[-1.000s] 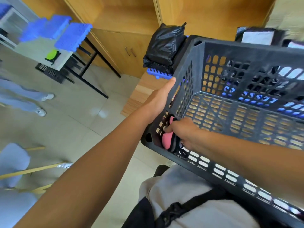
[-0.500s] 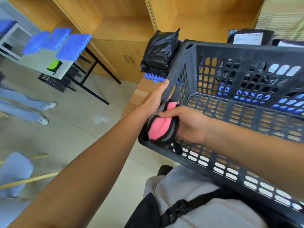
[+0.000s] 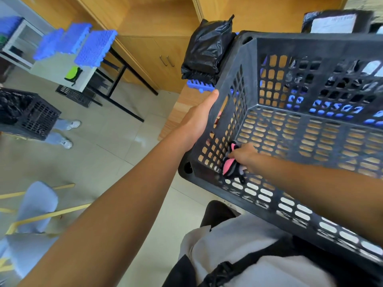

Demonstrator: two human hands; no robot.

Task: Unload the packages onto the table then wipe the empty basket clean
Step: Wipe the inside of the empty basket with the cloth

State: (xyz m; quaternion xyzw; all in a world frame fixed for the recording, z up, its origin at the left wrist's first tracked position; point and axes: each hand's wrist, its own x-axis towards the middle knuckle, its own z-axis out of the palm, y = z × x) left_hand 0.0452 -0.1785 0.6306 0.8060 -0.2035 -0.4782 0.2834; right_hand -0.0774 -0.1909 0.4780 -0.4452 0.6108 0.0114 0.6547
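Left hand [image 3: 198,123] clasps the empty black lattice basket [image 3: 306,44]; right hand [image 3: 243,155] presses a pink-black cloth [image 3: 231,167] inside.

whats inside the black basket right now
No packages: only the right hand pressing a pink and black cloth into the near left corner of the basket. The right arm hides part of the near wall.

No text, brand or number can be read anywhere. The one printed item is a white label [image 3: 333,23] on a black package [image 3: 310,20] at the far right, behind the black basket [image 3: 269,206]; its lines of print are too blurred to make out. The black bagged package [image 3: 207,48] to the far left of the basket shows no marking.
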